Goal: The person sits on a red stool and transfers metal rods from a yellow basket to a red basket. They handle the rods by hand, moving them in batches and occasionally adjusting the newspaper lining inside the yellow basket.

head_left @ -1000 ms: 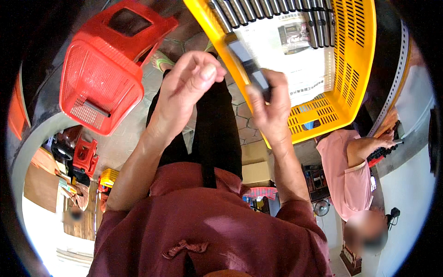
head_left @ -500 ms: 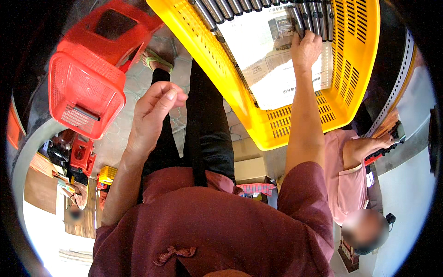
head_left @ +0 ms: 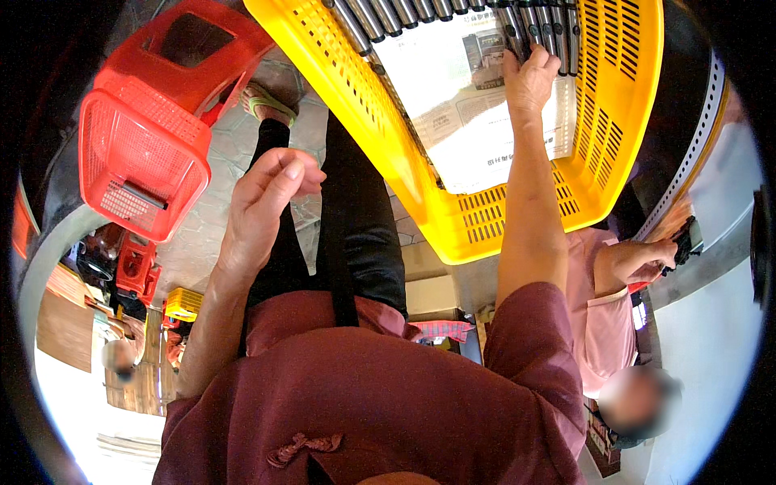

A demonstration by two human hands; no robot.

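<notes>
While the right hand (head_left: 529, 77) reaches into the big yellow slotted plastic crate (head_left: 477, 218), fingers curled onto dark metal cylinders (head_left: 453, 10) lined along its far wall, it's mid-placement, prob. Left hand (head_left: 263, 206) outside crate, loosely curled, empty. Next: settle cylinder in row w/ care.

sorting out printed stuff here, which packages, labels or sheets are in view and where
Printed paper sheet: lines the bottom of the yellow crate; white, rectangular, with grey text blocks.
Small picture panel: on that sheet beside the right hand; dark, rectangular.
Cardboard boxes: on the floor below the crate; plain tan.
</notes>
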